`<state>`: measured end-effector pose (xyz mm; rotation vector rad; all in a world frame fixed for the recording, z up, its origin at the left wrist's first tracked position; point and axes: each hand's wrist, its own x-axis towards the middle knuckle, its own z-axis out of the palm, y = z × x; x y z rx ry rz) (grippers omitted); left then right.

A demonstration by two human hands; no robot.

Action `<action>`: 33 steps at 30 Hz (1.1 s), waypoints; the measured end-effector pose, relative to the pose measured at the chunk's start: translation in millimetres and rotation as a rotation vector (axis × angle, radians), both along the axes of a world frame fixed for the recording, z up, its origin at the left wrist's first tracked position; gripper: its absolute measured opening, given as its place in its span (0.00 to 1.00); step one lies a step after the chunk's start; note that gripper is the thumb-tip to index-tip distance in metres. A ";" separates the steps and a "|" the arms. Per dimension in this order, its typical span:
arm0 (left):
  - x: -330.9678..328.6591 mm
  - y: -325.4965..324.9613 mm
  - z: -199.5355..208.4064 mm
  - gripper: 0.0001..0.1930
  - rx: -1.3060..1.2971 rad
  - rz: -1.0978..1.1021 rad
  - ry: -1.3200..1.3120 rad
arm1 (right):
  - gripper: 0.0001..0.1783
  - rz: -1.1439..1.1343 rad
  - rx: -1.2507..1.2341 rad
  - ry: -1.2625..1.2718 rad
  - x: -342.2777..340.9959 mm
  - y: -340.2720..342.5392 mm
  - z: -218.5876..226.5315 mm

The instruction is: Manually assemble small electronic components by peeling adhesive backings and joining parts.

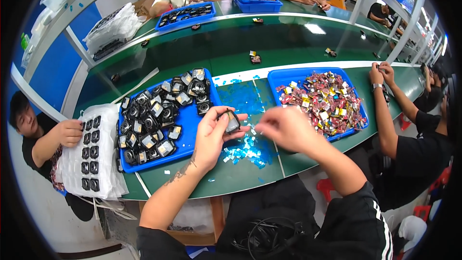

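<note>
A blue rectangular plastic tray [188, 132] stands left on the flat green worktop [255, 175] and contains black blocky modules [149, 110]. A second blue rectangular plastic tray [275, 83] stands right and contains small red flat pieces [320, 103]. Small blue film scraps [249, 150] lie between both trays. One module [232, 123] is in the left hand [211, 132], above the worktop. White plastic sheets [109, 178] lie left of the first tray. A green flat belt [288, 38] runs behind both trays. A brown cardboard box [219, 212] is below the worktop.
</note>
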<state>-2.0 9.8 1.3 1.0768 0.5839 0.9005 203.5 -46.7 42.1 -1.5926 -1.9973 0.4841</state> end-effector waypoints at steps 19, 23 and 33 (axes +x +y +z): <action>-3.1 1.6 2.6 0.16 -0.042 -0.032 0.063 | 0.09 -0.382 0.031 -0.372 62.9 13.8 -20.7; -4.9 2.8 -4.8 0.17 -0.076 -0.076 0.015 | 0.09 -0.328 -0.007 -0.274 63.2 15.9 -8.1; -2.7 2.4 0.2 0.18 -0.002 -0.113 0.131 | 0.13 -0.165 -0.110 -0.408 63.9 11.2 -4.6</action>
